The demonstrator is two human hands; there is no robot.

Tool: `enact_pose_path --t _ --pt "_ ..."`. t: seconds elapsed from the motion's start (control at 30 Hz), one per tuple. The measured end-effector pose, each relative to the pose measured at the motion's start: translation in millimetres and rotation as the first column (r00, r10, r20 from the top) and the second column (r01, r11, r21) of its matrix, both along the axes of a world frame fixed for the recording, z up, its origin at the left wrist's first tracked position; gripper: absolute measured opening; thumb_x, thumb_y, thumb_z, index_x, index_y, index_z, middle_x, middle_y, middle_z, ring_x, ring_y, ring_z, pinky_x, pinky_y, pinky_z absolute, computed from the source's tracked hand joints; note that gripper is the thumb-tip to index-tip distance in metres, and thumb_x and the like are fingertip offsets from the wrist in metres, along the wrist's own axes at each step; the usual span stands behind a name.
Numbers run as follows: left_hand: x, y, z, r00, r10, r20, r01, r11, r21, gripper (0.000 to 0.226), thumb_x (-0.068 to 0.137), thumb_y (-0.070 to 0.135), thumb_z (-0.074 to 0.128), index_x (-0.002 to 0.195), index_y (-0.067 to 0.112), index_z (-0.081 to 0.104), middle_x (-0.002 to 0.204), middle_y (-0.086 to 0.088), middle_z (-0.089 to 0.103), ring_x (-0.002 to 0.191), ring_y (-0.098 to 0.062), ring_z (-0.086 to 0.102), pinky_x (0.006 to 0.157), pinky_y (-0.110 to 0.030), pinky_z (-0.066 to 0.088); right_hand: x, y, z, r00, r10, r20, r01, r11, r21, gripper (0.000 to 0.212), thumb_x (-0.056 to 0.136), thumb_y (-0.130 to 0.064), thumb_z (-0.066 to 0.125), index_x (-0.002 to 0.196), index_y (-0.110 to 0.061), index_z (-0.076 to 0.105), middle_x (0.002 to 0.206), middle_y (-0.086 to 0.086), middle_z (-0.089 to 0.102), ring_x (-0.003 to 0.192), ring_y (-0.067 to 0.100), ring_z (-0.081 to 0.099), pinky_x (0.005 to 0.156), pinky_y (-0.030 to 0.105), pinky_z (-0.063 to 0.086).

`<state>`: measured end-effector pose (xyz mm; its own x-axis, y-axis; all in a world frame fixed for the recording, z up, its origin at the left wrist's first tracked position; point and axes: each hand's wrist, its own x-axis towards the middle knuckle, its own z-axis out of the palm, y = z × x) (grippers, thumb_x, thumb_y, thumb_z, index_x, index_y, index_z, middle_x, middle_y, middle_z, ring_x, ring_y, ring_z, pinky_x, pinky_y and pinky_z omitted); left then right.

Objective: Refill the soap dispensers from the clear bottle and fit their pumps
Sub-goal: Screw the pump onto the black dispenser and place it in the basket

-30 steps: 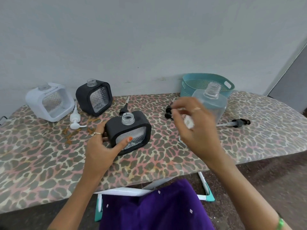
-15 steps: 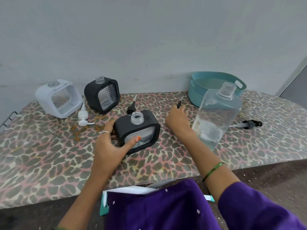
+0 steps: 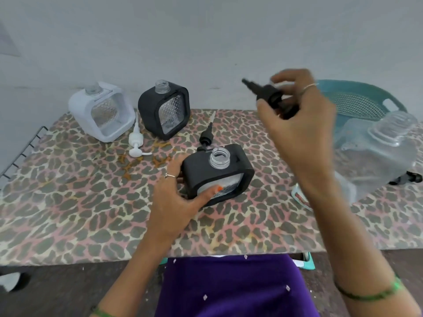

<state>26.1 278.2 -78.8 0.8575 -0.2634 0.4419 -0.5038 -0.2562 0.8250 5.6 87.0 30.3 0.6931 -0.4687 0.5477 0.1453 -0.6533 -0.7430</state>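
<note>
right hand (image 3: 295, 115) is up off the desk (image 3: 68, 213), fingers curled round a black pump (image 3: 272, 97) that lies nearly level, its narrow end pointing left and away. the target sits below and to the left of it: the near black dispenser (image 3: 217, 172), open neck (image 3: 219, 157) facing up, gripped at its side by the left hand (image 3: 176, 200), thumb across the front. so, by my read, the pump has to tip upright and come down-left onto that neck. the clear bottle (image 3: 375, 154) stands to the right, near the teal basket (image 3: 361, 101).
</note>
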Motion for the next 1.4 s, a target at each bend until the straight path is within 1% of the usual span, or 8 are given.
enact_pose_path --t 0.17,0.3,0.5,0.67,0.9,1.03,1.2,1.4 --pt "2 -1 0 1.0 -0.007 0.019 0.006 1.0 0.024 0.058 0.07 0.046 0.074 0.117 0.022 0.049 0.107 0.024 0.056 0.096 0.012 0.057 0.074 -0.006 0.048 -36 -5 36 0.972 0.227 0.065 -0.234 0.958 0.168 0.028 0.076 -0.016 0.076 0.102 -0.026 0.069 0.084 -0.006 0.071 0.072 0.013 0.063 0.07 0.026 0.054" --pt "3 0 -2 1.0 0.002 0.028 -0.003 0.999 0.045 0.06 0.071 0.047 0.074 0.118 0.018 0.05 0.103 0.023 0.057 0.093 0.013 0.058 0.073 -0.007 0.048 -49 -10 44 0.946 0.322 0.021 -0.321 0.93 0.181 0.015 0.079 -0.023 0.07 0.093 -0.024 0.069 0.069 -0.016 0.067 0.063 0.0 0.058 0.062 0.014 0.044" --pt "1 1 -1 0.999 -0.006 0.039 0.005 0.999 0.048 0.058 0.072 0.045 0.074 0.117 0.022 0.047 0.103 0.022 0.058 0.094 0.015 0.057 0.074 -0.005 0.047 -49 -11 54 0.929 0.328 -0.174 -0.33 0.944 0.017 0.01 0.077 -0.026 0.069 0.083 -0.018 0.07 0.072 0.005 0.068 0.059 0.017 0.058 0.052 0.02 0.042" --pt "0 0 -1 0.999 0.002 0.045 -0.004 0.999 0.05 0.061 0.072 0.043 0.075 0.118 0.011 0.052 0.102 0.011 0.061 0.093 0.015 0.057 0.074 -0.005 0.046 -47 -13 68 0.914 0.318 -0.252 -0.361 0.921 -0.145 0.015 0.075 -0.028 0.069 0.08 -0.013 0.07 0.067 0.017 0.064 0.057 0.03 0.058 0.048 0.038 0.043" --pt "-2 -1 1 0.999 0.0 0.037 -0.001 1.0 0.028 0.057 0.071 0.04 0.078 0.116 0.022 0.048 0.103 0.022 0.057 0.093 0.015 0.057 0.073 -0.004 0.045 -30 -3 68 0.84 0.303 -0.45 -0.451 0.851 -0.27 0.015 0.071 -0.035 0.069 0.078 -0.022 0.068 0.07 0.005 0.064 0.06 0.013 0.057 0.054 0.029 0.045" --pt "-2 -1 2 0.999 -0.001 0.044 0.0 1.0 0.029 0.055 0.071 0.038 0.077 0.115 0.023 0.048 0.102 0.021 0.058 0.092 0.013 0.058 0.073 -0.004 0.044 -12 7 52 0.765 0.36 -0.534 -0.539 0.812 -0.226 0.019 0.072 -0.028 0.073 0.087 -0.02 0.065 0.062 -0.007 0.054 0.053 0.002 0.049 0.051 0.016 0.037" --pt "-3 -1 3 1.0 -0.004 0.026 0.004 1.0 0.002 0.055 0.071 0.036 0.078 0.116 0.025 0.049 0.102 0.02 0.06 0.092 0.009 0.059 0.073 -0.005 0.045 0 6 41 0.669 0.437 -0.602 -0.61 0.785 -0.108 0.022 0.072 -0.029 0.077 0.084 -0.018 0.063 0.063 -0.009 0.054 0.056 0.003 0.047 0.061 0.024 0.042" --pt "-4 0 2 1.0 -0.002 0.015 0.003 1.0 -0.007 0.058 0.07 0.044 0.08 0.115 0.025 0.05 0.098 0.02 0.061 0.089 0.007 0.061 0.071 -0.006 0.045 2 6 18 0.664 0.431 -0.611 -0.616 0.778 -0.122 0.03 0.075 -0.039 0.076 0.089 -0.014 0.067 0.067 0.002 0.058 0.055 0.008 0.046 0.058 0.026 0.038"
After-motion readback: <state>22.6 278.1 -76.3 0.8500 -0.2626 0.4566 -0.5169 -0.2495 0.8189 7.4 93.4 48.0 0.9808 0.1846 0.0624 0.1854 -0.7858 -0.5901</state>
